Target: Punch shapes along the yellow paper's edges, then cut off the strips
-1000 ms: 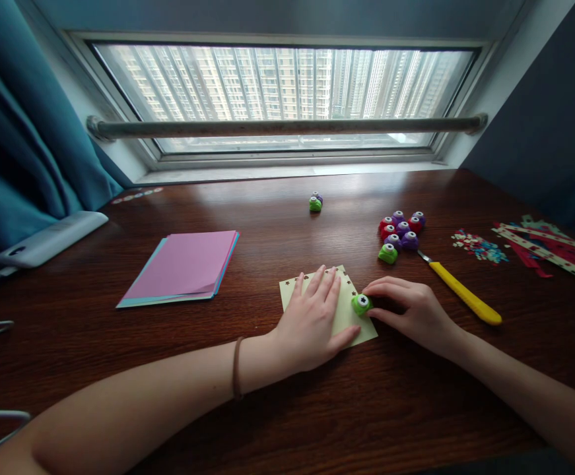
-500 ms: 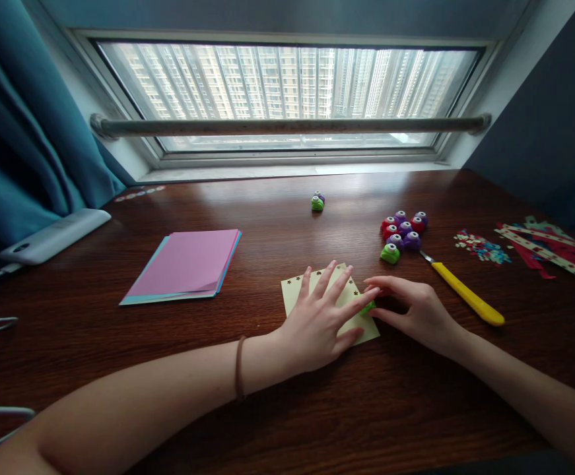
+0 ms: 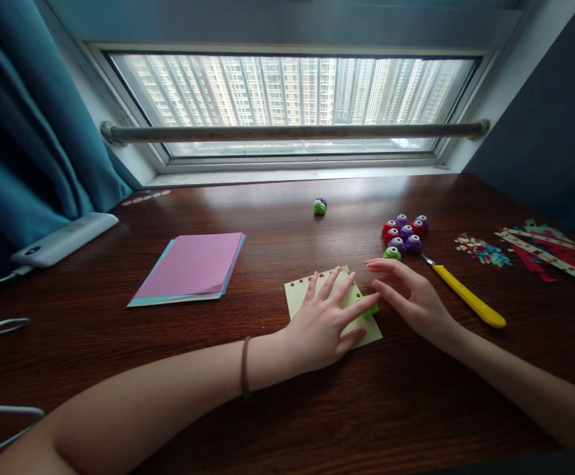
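Observation:
A pale yellow sheet of paper (image 3: 294, 297) lies on the desk, with small punched shapes along its top and right edges. My left hand (image 3: 319, 323) rests flat on it with fingers spread. At the sheet's right edge sits a green craft punch (image 3: 373, 308), partly hidden by my left index finger. My right hand (image 3: 413, 297) hovers just right of that punch, thumb and fingers apart, holding nothing. Behind it stands a cluster of red, purple and green craft punches (image 3: 406, 231); my right fingers partly cover the nearest green one (image 3: 392, 253).
A stack of coloured paper (image 3: 193, 264) lies left. A yellow-handled craft knife (image 3: 470, 297) is right of my right hand, with paper confetti (image 3: 484, 251) and cut strips (image 3: 549, 247) beyond. Two more punches (image 3: 319, 206) stand farther back. A white power bank (image 3: 64, 239) lies far left.
My right hand has let go of the green punch at the sheet's edge and moved slightly up and away. My left hand stays on the paper. The view has shifted slightly.

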